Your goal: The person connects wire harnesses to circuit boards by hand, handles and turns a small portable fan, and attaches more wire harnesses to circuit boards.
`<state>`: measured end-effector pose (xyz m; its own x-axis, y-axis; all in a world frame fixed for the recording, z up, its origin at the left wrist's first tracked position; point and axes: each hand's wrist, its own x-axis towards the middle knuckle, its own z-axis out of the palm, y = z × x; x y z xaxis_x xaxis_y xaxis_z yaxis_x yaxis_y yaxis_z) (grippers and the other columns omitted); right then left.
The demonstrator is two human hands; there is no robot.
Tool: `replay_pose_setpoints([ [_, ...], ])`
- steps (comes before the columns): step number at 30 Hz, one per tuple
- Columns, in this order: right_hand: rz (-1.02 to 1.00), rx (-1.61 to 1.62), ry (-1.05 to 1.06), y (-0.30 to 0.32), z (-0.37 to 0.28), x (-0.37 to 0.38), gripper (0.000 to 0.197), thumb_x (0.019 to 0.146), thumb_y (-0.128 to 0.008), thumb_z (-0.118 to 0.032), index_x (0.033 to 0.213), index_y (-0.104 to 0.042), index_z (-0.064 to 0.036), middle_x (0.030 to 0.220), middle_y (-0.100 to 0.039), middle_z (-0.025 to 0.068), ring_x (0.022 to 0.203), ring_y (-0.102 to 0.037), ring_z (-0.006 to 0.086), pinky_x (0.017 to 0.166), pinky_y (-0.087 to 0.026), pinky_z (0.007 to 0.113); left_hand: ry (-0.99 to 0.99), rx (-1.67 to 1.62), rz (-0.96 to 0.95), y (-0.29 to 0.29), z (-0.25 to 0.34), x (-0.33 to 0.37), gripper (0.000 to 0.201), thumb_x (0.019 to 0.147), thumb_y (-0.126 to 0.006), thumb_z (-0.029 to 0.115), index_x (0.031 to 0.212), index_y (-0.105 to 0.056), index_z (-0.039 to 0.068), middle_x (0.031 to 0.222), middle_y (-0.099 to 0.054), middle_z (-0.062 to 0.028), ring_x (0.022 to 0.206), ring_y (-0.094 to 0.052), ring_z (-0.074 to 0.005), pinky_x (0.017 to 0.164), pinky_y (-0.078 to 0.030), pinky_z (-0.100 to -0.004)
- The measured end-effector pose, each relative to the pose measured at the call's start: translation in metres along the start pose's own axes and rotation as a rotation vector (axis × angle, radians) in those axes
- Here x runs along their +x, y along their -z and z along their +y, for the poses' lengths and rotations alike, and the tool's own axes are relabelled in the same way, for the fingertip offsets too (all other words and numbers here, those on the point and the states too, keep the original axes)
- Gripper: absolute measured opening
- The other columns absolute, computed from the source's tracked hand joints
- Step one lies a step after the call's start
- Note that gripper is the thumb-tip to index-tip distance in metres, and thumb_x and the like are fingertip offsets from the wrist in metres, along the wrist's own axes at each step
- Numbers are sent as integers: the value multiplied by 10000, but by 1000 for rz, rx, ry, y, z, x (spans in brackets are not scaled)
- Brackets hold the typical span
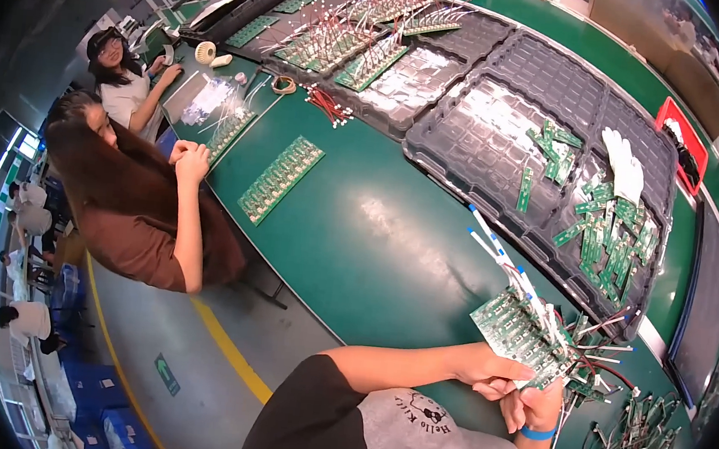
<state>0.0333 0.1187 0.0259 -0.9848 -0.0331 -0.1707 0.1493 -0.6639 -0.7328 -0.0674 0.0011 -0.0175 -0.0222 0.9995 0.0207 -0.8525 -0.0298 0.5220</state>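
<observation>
You stand at a long bench (pixel 359 224) topped in glossy green, its near edge running from the upper left down toward your body, with grey floor and a yellow line (pixel 227 346) below it. Along the far side of the bench sits a row of large black moulded trays (pixel 512 75); the right-hand ones hold loose small green boards (pixel 609 240) and a white glove (pixel 625 163), while those toward the far left corner carry boards bristling with red and white wires (pixel 343 37). A co-worker in a brown top (pixel 139 221) leans on the bench's left edge, and a second person sits beyond. A flat green panel of boards (pixel 282 178) lies alone on the open surface near that co-worker. At the near right corner, your left hand (pixel 488 371) and right hand (pixel 537 406), a blue band at its wrist, close together on a green circuit board panel (pixel 518 335), gripping its lower edge just above the bench's near edge. White leads with blue tips (pixel 504 256) fan up from it. More wired pieces (pixel 634 433) lie scattered to the right.
</observation>
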Motion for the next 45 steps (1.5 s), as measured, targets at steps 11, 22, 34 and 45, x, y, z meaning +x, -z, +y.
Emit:
replay_pose_setpoints([
  [11, -3, -68, 452, 30, -18, 7, 330, 917, -292, -376, 835, -407, -78, 395, -351, 14, 232, -300, 113, 256, -229, 227, -113, 250, 105, -8, 20, -7, 317, 867, -471, 209, 601, -426, 42, 411, -352, -19, 320, -349, -101, 346, -295, -240],
  [22, 241, 15, 518, 34, -18, 12, 447, 889, -254, -489, 814, -431, -85, 402, -344, 9, 283, -266, 95, 308, -199, 229, 34, 479, 186, -10, 24, -9, 347, 839, -519, 304, 617, -511, 37, 493, -483, -27, 372, -422, -75, 348, -330, -218],
  [34, 269, -359, 17, 48, 20, -16, 702, 673, -683, -430, 1123, -424, 43, 875, -556, 67, 702, -527, 130, 575, -421, 241, 125, 572, 55, -7, 19, -2, 318, 818, -536, 333, 692, -528, 42, 502, -497, -27, 342, -428, -96, 322, -341, -224],
  [45, 424, -261, 0, 55, 10, -30, 513, 682, -662, -133, 1113, -439, 32, 734, -558, 48, 541, -500, 99, 443, -403, 227, 319, 570, 22, 1, 30, -6, 367, 799, -541, 386, 747, -546, 22, 532, -505, -38, 349, -440, -93, 367, -376, -240],
])
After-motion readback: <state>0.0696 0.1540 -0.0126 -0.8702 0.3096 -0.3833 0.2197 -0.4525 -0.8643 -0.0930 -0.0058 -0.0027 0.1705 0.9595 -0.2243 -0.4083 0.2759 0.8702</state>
